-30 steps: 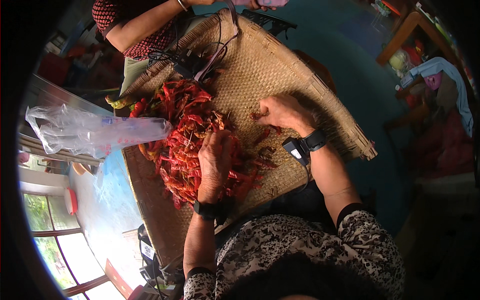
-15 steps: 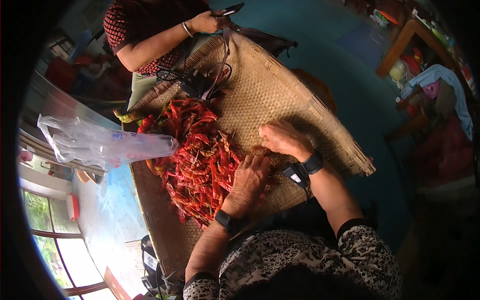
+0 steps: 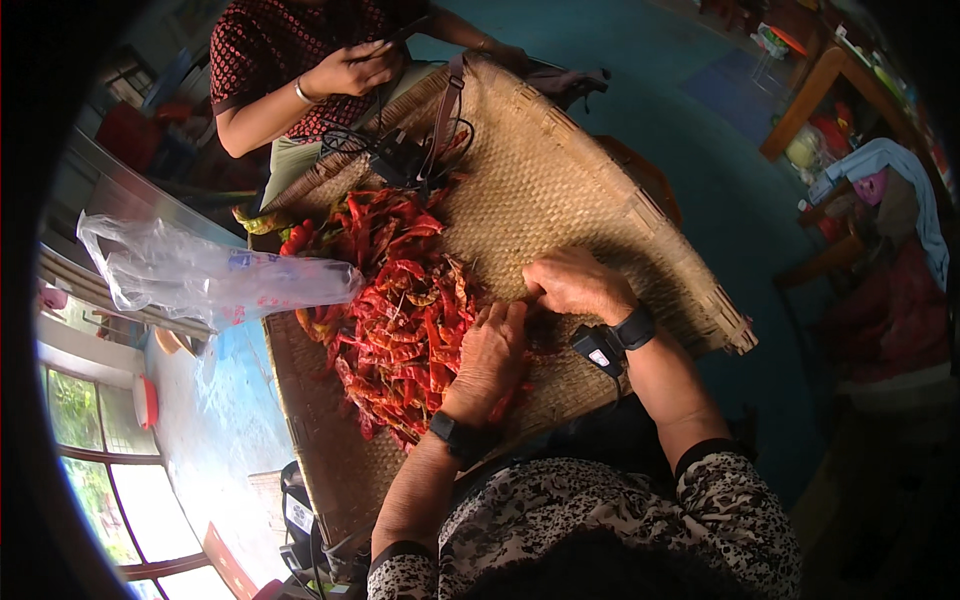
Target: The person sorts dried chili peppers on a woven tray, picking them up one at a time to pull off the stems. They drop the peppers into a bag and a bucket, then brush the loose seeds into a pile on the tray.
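A moment ago the left hand (image 3: 492, 352) lay over the right edge of the red pile, and it has stayed about there, while the woven tray has swung a bit and the other person's hand has come down toward the cables. At the far left a clear plastic bag (image 3: 205, 277) lies crinkled and shiny, with its open end touching the pile; it may hold a few chillies, but the plastic is too cloudy to tell. Next comes the big heap of dried red chillies (image 3: 395, 315), long, thin and wrinkly, lying on the left half of the woven tray (image 3: 560, 180). The tray is flat and tan, made of crossed strips with a thicker rim, and its right half is mostly bare. The left hand lies palm down on the near right side of the heap, fingers spread a little and pressing into the chillies. Just to its right, the right hand (image 3: 575, 285) rests on the bare weave with its fingers curled in, close to a few loose chillies; I cannot tell if it pinches one. Each wrist wears a dark band. At the far side, another person's hand (image 3: 350, 68) is curled above black cables (image 3: 390, 150) on the tray's far rim.
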Demonstrator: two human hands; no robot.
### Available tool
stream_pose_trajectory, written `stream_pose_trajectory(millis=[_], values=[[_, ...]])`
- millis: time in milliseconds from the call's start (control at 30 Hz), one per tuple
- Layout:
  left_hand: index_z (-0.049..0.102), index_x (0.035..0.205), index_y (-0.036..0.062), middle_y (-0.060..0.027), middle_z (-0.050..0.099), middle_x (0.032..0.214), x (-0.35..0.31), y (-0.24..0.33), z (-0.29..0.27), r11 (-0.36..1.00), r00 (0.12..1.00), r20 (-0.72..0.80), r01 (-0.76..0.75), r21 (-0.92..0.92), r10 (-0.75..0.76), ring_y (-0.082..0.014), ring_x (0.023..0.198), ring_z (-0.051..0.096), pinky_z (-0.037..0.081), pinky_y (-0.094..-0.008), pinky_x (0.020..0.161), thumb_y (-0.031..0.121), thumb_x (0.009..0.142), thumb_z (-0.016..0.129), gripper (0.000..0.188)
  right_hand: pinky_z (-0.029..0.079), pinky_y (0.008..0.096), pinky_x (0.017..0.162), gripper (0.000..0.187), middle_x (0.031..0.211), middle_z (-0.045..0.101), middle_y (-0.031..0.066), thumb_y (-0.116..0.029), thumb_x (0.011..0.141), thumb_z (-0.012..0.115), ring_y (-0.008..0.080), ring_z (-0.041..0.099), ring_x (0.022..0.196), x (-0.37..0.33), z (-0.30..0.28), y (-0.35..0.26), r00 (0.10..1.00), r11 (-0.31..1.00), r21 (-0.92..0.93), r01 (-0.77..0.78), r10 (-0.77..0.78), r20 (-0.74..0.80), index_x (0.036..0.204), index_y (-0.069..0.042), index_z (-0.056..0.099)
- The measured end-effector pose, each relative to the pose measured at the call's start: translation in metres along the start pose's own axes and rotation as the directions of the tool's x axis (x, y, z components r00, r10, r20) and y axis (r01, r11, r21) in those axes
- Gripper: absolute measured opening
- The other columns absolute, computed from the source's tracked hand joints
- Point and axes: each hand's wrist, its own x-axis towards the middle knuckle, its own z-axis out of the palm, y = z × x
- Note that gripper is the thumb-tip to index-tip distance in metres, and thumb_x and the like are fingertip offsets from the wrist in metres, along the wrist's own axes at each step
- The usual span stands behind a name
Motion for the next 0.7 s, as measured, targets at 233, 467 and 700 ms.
stream_pose_trajectory(millis=[233,467,700], values=[[0.055,0.091,0.0087,-0.0121,0.057,0.088,0.01,0.016,-0.003,0.996,0.987,0.134,0.09,-0.022,-0.086,-0.0337,0.086,0.058,0.05,-0.0412,0.07,0.02,0.072,0.069,0.027,0.047,0.0416,0.061,0.011,0.07,0.06,0.0114,-0.001,0.07,0.06,0.0304,0.061,0.068,-0.015,0.021,0.024,0.897,0.937,0.224,0.267,-0.158,-0.412,0.076,-0.005,0.052],[0.054,0.086,0.0078,-0.0139,0.057,0.082,-0.003,-0.002,0.003,0.999,0.998,0.054,0.027,0.044,-0.029,-0.0355,0.081,0.058,0.049,-0.045,0.066,0.009,0.075,0.057,0.011,0.043,0.0196,0.051,0.009,0.074,0.059,-0.0002,-0.01,0.088,0.065,0.0056,0.053,0.062,0.0,-0.032,0.018,0.824,0.144,0.894,0.424,0.348,-0.447,0.09,-0.005,0.057],[0.053,0.098,0.0064,-0.0174,0.06,0.085,0.001,-0.01,0.014,0.996,0.999,-0.035,0.001,-0.092,-0.004,-0.0382,0.081,0.06,0.05,-0.048,0.065,0.002,0.075,0.054,0.024,0.052,0.0236,0.07,0.024,0.094,0.066,0.007,-0.022,0.089,0.065,0.0108,0.061,0.078,-0.005,-0.037,0.035,0.744,-0.406,0.652,0.64,0.539,-0.396,0.106,-0.006,0.061]])
